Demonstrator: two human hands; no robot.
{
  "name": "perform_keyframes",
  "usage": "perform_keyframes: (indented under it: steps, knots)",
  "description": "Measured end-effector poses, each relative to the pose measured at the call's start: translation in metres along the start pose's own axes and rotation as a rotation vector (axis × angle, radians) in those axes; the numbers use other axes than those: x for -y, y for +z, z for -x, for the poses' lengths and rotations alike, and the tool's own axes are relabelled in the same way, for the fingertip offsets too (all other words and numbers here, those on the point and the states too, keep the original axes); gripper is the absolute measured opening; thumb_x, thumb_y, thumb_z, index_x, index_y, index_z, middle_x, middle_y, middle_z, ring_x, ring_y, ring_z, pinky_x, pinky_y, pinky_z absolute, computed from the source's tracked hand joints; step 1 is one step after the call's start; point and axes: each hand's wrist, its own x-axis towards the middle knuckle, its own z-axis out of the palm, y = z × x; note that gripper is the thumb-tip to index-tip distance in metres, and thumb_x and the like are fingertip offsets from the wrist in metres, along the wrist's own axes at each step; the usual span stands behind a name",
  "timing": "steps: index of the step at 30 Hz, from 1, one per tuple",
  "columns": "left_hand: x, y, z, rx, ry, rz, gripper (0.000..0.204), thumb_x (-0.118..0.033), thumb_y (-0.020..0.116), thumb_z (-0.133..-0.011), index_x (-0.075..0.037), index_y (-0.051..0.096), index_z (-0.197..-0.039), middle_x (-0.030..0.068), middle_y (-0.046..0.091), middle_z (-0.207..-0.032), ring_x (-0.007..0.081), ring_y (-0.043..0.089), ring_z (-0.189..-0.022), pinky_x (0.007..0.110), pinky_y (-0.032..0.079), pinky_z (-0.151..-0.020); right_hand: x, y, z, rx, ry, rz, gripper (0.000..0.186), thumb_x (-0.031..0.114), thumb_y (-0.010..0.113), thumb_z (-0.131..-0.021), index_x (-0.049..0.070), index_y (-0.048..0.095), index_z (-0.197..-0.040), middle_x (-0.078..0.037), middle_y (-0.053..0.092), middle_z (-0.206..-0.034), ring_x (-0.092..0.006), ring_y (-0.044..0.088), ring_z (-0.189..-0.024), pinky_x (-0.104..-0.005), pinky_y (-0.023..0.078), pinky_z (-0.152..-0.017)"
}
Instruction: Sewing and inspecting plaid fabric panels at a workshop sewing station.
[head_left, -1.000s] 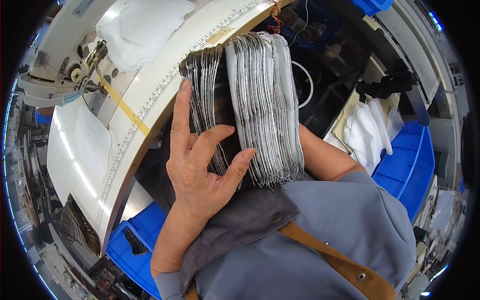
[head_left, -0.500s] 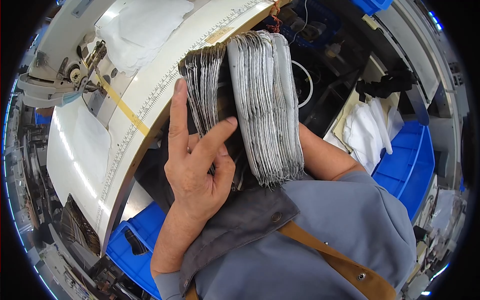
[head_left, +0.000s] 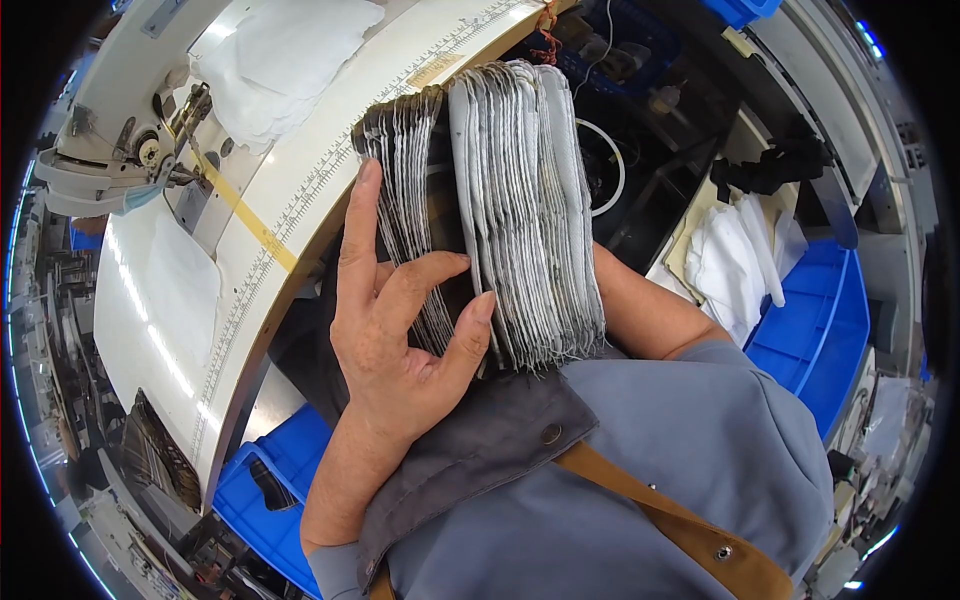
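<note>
In front of my body stands a thick stack of cut cloth pieces [head_left: 525, 220], grey-white at the edges and frayed at the lower end. A thinner, darker section [head_left: 400, 150] fans out at its left, with a dark gap between the two. My left hand [head_left: 385, 335] is spread at this gap. One finger stretches up along the outer side of the thin section; another finger bends across to the thick section, and the thumb points to its lower layers. My right forearm [head_left: 655, 310] runs behind the stack, which hides my right hand.
A white sewing table [head_left: 250, 300] with a ruler strip curves along the left, with a sewing machine head [head_left: 150, 150] and white cloth pieces [head_left: 285, 70] on it. Blue bins [head_left: 815, 320] stand at right and lower left. White cloth [head_left: 735, 260] lies at right.
My left thumb has come out to the right and apart from the bent finger, which has dropped slightly. The stack has shifted a little to the left.
</note>
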Motion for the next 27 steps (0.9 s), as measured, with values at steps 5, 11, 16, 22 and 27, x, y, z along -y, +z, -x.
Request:
perform_keyframes:
  steps: [5,11,16,22,27]
  knots:
    - [-0.0021,-0.0014,0.0007,0.023,-0.05,-0.017,0.03,-0.014,0.083,-0.071,-0.002,0.072,-0.096,0.0315,0.04,-0.153,0.0125,0.063,-0.063,0.026,0.052,-0.063,0.0047,-0.0014,-0.0046,-0.002,-0.003,0.002,0.056,0.016,0.048,-0.105,0.001,0.026,-0.154,-0.014,0.04,-0.154,-0.0246,0.046,-0.138,-0.035,0.041,-0.115]
    - [-0.0019,0.0012,-0.001,0.0,-0.027,-0.045,0.027,-0.015,0.083,-0.069,-0.003,0.07,-0.091,0.0328,0.041,-0.152,0.0157,0.066,-0.071,0.028,0.054,-0.067,0.0002,0.0019,-0.0027,0.002,-0.002,0.004,0.057,0.015,0.048,-0.105,0.001,0.026,-0.155,-0.014,0.039,-0.155,-0.0247,0.045,-0.138,-0.035,0.04,-0.116]
    - [-0.0017,0.0015,-0.0016,0.007,-0.03,-0.057,0.029,-0.015,0.083,-0.067,-0.004,0.07,-0.091,0.0334,0.041,-0.152,0.0261,0.07,-0.097,0.032,0.056,-0.076,-0.0003,0.0024,-0.0018,-0.002,-0.003,0.004,0.057,0.015,0.048,-0.105,0.001,0.025,-0.155,-0.014,0.038,-0.156,-0.0247,0.045,-0.139,-0.035,0.04,-0.116]
    - [-0.0048,0.004,-0.0036,-0.009,-0.035,-0.032,0.027,-0.013,0.08,-0.066,-0.005,0.07,-0.09,0.0333,0.041,-0.151,0.0342,0.065,-0.117,0.035,0.056,-0.084,0.0023,0.0005,-0.0068,0.001,-0.002,0.004,0.057,0.014,0.048,-0.105,0.001,0.024,-0.155,-0.014,0.038,-0.156,-0.0247,0.044,-0.14,-0.0349,0.039,-0.117]
    - [-0.0058,0.002,-0.0018,0.019,-0.094,-0.02,0.024,-0.01,0.075,-0.068,-0.004,0.07,-0.091,0.033,0.041,-0.151,0.0357,0.063,-0.12,0.037,0.056,-0.087,0.0029,-0.0011,-0.0058,-0.002,-0.004,0.003,0.058,0.014,0.047,-0.105,0.001,0.024,-0.156,-0.014,0.037,-0.157,-0.0248,0.044,-0.14,-0.0349,0.039,-0.117]
